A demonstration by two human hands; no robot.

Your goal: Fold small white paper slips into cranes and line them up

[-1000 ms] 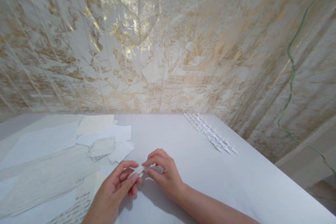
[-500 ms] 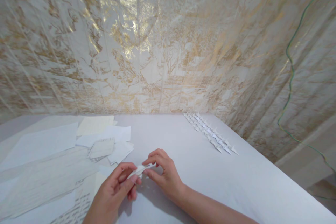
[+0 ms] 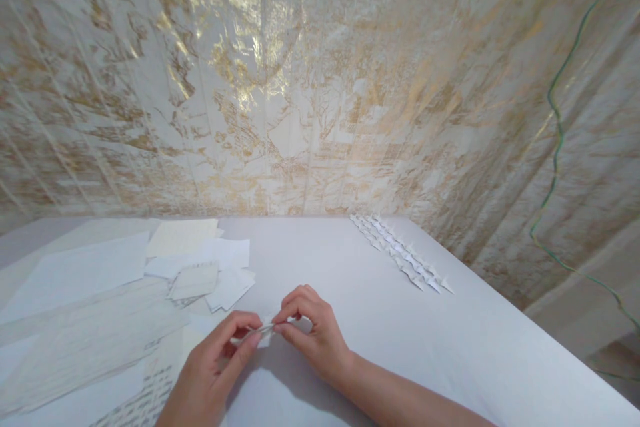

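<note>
A shiny, gold-patterned curtain (image 3: 320, 80) fills the frame's upper part; a thin green-and-yellow cord (image 3: 555, 147) winds down its right side, beyond the white worktop (image 3: 500, 347).

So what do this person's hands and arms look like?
Ordinary human hands: the left hand and right hand show no gloves or rings. The right forearm shows no sleeve, watch, markings or cables.

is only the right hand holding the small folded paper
No, the left hand and the right hand both pinch the small folded paper, one on either side.
</note>
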